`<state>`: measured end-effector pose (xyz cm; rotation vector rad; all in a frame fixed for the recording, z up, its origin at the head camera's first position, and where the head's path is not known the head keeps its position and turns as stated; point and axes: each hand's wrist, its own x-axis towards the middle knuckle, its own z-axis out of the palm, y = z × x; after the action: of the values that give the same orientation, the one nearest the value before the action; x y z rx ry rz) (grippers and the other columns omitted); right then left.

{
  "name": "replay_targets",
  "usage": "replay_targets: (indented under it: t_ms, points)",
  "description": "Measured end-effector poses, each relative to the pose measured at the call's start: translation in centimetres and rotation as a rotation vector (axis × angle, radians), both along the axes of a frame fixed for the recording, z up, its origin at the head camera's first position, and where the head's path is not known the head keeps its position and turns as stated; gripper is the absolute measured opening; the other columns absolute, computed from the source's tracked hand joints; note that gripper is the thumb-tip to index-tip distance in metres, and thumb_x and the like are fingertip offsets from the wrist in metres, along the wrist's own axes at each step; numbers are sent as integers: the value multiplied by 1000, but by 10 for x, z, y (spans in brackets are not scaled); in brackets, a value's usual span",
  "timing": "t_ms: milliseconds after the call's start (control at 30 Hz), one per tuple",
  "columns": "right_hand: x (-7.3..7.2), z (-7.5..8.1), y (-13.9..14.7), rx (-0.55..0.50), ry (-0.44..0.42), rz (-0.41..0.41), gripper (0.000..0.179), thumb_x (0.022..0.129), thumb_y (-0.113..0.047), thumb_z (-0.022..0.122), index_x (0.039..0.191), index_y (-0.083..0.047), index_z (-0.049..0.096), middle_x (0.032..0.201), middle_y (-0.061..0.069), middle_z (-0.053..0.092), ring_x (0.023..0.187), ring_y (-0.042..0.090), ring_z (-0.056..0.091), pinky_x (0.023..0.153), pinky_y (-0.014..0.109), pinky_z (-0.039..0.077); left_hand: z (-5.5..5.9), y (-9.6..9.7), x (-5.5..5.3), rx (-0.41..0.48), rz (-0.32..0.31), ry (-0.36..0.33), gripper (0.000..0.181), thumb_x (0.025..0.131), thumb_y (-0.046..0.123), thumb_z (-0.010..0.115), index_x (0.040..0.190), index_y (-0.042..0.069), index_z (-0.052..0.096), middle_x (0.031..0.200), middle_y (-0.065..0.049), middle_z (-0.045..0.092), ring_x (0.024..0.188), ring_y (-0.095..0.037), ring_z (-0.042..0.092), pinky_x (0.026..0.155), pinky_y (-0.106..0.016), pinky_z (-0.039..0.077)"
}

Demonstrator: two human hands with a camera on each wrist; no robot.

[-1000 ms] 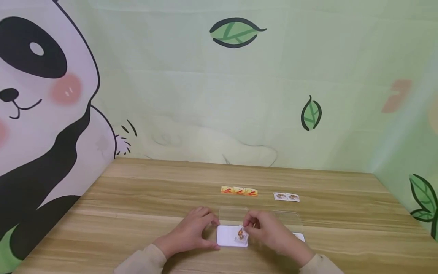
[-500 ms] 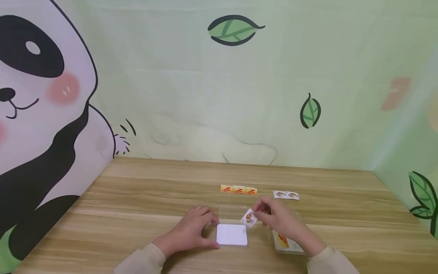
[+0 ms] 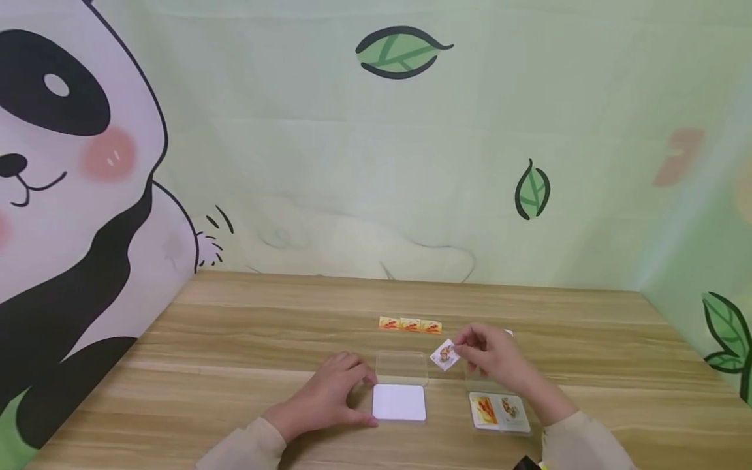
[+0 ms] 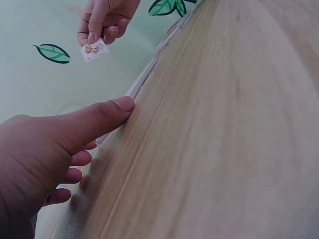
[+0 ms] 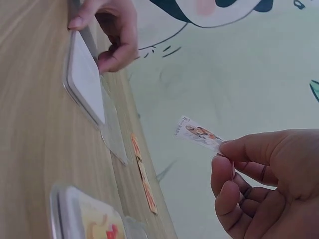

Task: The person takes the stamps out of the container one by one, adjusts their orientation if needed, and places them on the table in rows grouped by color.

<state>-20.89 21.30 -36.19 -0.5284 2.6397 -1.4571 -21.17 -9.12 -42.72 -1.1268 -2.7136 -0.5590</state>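
My right hand [image 3: 490,352] pinches a small white postage stamp [image 3: 444,355] with a brown and orange picture between thumb and fingers. It is raised above the table, beyond the two cases. In the right wrist view the same stamp [image 5: 198,133] juts out from the fingertips. My left hand [image 3: 329,395] grips the left side of a flat clear case [image 3: 399,402] with a white top surface, thumb at the near corner and a finger at the far one. Its transparent lid [image 3: 402,367] lies folded back behind it.
A second clear case [image 3: 500,412] to the right holds an orange and a white stamp, lid back. Three orange stamps [image 3: 410,325] lie in a row farther off. Another white stamp [image 3: 508,333] peeks out behind my right hand. A black object [image 3: 527,463] shows at the bottom edge.
My right hand has lifted the stamp off the white-topped case and carried it away and to the right. The second case has come into view. My left hand has stayed in place.
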Motion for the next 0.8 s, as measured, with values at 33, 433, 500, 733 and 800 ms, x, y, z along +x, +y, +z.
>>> replay_targets:
  t_ms: [33,433,500,733,800]
  points:
    - [-1,0,2,-8,-8,-12,17,94,-10,58,102,5,57,74,8,55,59,9,49,46,19,40,0,0,0,1,-1,7,51,70,53,79,104,19,61,103,8,57,102,-11,50,97,-38,42]
    - [-15,-6,29,-137,-82,-169,22,97,-11,54,107,8,53,81,3,54,61,7,49,50,21,41,-1,1,0,-14,13,-24,50,69,53,80,103,20,61,105,8,56,107,-14,50,102,-41,40]
    - [-16,-6,33,-160,-91,-214,23,97,-12,54,108,8,52,82,1,54,62,7,50,51,21,41,-1,1,0,-15,13,-31,51,69,53,79,103,20,61,105,8,56,107,-13,50,101,-40,40]
    - [-23,-8,47,-165,-97,-329,25,96,-14,56,111,7,52,79,-2,53,63,7,51,52,22,45,0,1,0,-21,27,-67,51,69,53,79,105,21,61,107,9,55,108,-13,50,101,-40,41]
    - [-25,-7,50,-162,-96,-347,26,96,-13,56,112,7,52,80,-3,55,64,7,52,53,23,45,0,2,0,-18,28,-68,51,69,53,79,105,21,61,106,9,55,108,-13,49,101,-40,41]
